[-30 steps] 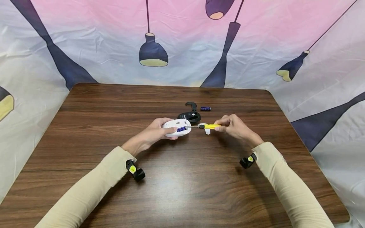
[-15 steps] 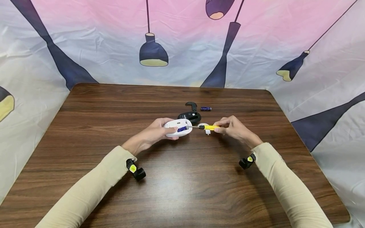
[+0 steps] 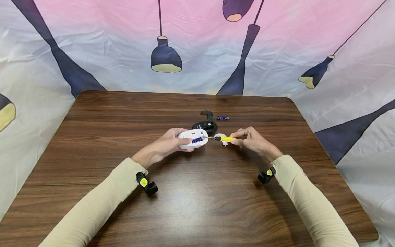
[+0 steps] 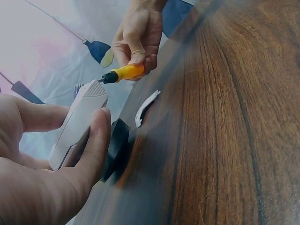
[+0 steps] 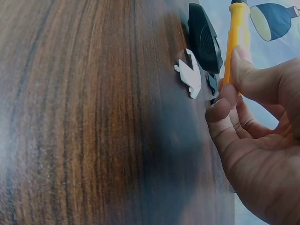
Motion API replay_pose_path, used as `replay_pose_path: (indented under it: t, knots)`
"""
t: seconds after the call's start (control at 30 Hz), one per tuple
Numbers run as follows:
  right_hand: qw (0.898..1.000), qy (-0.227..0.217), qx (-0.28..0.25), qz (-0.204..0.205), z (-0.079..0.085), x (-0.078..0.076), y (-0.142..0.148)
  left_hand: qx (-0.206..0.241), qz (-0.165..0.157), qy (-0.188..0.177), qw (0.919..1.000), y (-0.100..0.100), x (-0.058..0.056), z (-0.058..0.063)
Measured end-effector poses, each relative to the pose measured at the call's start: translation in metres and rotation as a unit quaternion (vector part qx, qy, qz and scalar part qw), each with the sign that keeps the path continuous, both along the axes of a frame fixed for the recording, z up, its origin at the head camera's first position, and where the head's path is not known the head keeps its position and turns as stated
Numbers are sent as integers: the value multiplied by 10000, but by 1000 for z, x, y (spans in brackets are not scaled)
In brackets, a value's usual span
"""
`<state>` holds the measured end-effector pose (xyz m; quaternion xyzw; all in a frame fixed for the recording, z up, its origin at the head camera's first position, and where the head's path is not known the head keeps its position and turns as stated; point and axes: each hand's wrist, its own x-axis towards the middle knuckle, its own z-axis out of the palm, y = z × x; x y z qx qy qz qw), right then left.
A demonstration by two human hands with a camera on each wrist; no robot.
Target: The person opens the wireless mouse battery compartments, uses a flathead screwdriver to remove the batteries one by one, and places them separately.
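In the head view, my left hand (image 3: 165, 142) holds a white computer mouse (image 3: 185, 135) underside up, above the table. Its battery compartment lies uncovered, with a blue battery (image 3: 196, 140) inside. My right hand (image 3: 254, 141) pinches the yellow handle of a screwdriver (image 3: 228, 139). The screwdriver's metal shaft reaches left to the right end of that battery; exact contact is too small to tell. In the left wrist view, the thumb and fingers grip the white mouse (image 4: 77, 126) by its sides, and the screwdriver (image 4: 126, 72) meets its far end, tip hidden.
Behind the white mouse, a black mouse (image 3: 211, 127) lies on the wooden table (image 3: 191, 206). A black hooked cover (image 3: 210, 114) and a loose blue battery (image 3: 223, 118) lie farther back. Under the screwdriver sits a white cover (image 3: 225, 143). A printed cloth (image 3: 123, 51) hangs behind the table.
My right hand and the screwdriver handle have shifted slightly left and the handle's rear end has dipped a little. The white mouse has moved slightly right in my left hand.
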<state>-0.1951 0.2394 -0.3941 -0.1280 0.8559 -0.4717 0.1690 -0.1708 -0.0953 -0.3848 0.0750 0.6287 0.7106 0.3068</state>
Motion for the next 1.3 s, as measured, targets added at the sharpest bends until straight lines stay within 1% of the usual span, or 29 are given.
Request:
replay_pose_path:
  t: [0.17,0.27,0.53,0.77,0.97,1.13,1.3]
  knots:
    - [10000,-84,1,-17,-1,0,0,-6,-23,33,10000,0,0,0]
    - [10000,-64,28,-12,1,1,1,-31,-19,47,10000,0,1,0]
    - [9994,338,23,-78,13,1,10,-108,77,47,9999,3,2,2]
    - [9971,602,-82,-457,26,2,25,-231,159,41,9996,2,4,2]
    - [9927,766,277,-892,35,4,36,-230,192,81,9995,2,4,1]
    - [9888,758,558,-1160,36,3,42,-207,172,107,9996,2,5,2]
    - [9871,745,659,-1254,32,1,46,-221,123,124,9996,2,5,3]
